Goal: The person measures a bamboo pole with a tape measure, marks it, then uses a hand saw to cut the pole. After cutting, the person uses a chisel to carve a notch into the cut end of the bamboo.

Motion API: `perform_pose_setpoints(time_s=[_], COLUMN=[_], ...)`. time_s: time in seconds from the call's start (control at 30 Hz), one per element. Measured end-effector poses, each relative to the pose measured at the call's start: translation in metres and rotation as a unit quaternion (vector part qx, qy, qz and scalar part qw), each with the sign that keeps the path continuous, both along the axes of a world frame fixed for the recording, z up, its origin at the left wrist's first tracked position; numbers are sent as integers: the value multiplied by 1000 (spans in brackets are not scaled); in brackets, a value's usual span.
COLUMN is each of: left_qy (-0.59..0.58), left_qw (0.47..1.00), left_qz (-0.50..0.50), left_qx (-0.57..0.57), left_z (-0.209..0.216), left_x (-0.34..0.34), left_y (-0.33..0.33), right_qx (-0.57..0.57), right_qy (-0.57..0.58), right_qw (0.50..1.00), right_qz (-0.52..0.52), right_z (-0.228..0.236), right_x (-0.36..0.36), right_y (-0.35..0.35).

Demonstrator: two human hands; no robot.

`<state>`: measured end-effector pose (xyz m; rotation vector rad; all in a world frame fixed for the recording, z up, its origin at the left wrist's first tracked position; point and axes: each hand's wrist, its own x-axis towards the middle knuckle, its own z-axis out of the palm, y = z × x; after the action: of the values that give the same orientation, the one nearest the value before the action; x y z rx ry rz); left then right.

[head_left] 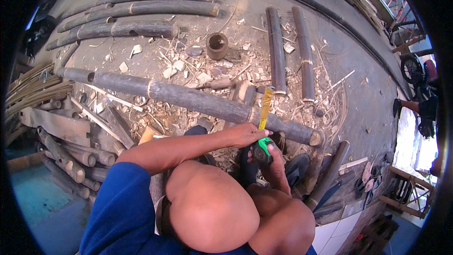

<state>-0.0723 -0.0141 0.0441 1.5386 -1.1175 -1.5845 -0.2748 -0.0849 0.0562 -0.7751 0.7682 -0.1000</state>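
Note:
My right hand [277,164] is wrapped round a black and green tape measure [263,152] just in front of my knees. Its yellow blade [265,108] runs out away from me, across a long dark bamboo pole [198,99]. My left hand [246,135] is by the pole's near side, with its fingertips closed at the blade near the case; its lower fingers are partly hidden. The pole lies crosswise, with a cut notch toward its left end and its right end [316,138] beyond my right hand. A wooden block [243,90] stands behind the pole, next to the blade.
Wood chips litter the floor. A short bamboo cup [217,46] stands among them. More poles lie at the far left [141,9] and beyond the blade [276,49]. Stacked bamboo [71,160] is at the left; a long pole [330,14] curves along the far right.

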Motion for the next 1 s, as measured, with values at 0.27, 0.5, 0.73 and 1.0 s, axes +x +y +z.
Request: perform_pose_setpoints(time_s=[0.27,0.5,0.73,1.0], left_qy=[-43,-223,-443,-596], left_qw=[999,959,868,797], left_qz=[4,-17,-19,-52], left_qx=[-14,-172,-222,-87], left_z=[-7,-18,-32,-32], left_x=[-4,5,49,61], left_y=[-7,15,68,59], right_qx=[78,120,-40,-314], right_qy=[31,-94,99,171], right_qw=[996,903,890,756], right_qz=[-30,-401,-443,-549], right_z=[-13,-15,-56,-16], right_x=[-18,-54,-140,-146], right_y=[8,-112,-339,-397])
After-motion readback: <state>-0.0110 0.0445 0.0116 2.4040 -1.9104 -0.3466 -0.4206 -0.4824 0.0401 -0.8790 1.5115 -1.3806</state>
